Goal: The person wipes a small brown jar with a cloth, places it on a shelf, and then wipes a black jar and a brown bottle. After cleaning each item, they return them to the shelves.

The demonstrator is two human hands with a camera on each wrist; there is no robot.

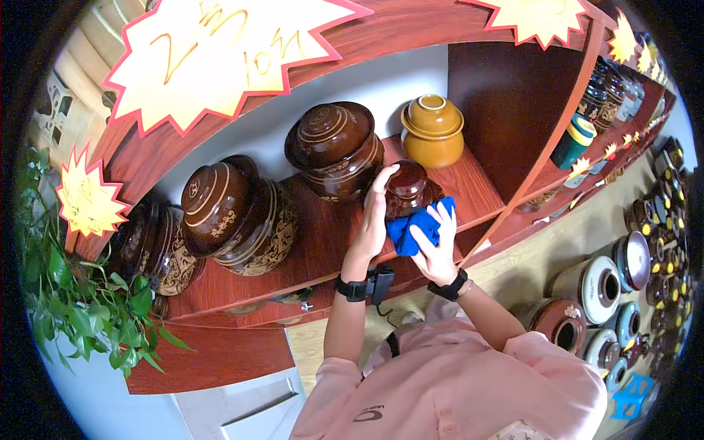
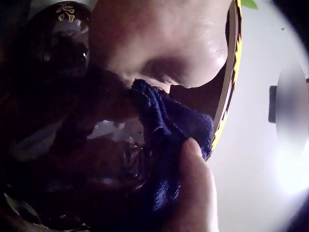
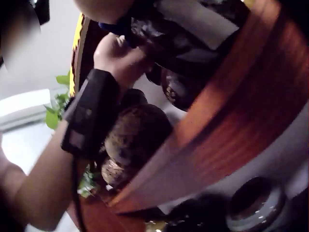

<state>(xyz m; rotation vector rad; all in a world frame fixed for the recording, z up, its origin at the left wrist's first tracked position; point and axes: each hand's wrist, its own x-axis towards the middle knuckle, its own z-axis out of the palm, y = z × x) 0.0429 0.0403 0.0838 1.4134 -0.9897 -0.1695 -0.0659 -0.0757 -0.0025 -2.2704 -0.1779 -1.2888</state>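
Jar [image 1: 408,180] was at twelve o'clock, left hand [image 1: 373,224] straight-fingered along it, right hand [image 1: 438,254] splayed, pressing blue cloth [image 1: 402,233]. Neither curled round it, so imo one hard sideways push could've knocked it into the ten o'clock pot [image 1: 335,158].

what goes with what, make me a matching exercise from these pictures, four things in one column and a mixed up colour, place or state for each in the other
Things
1. cloth
2. leafy plant
3. short-sleeved top
4. mustard-yellow pot

Colour, place or state
A. pink
B. standing on the shelf with its lid on
C. blue, under the fingers of the right hand, against a small dark pot
D. green, trailing at the left end of the shelf

Right pairs: 1-C, 2-D, 3-A, 4-B
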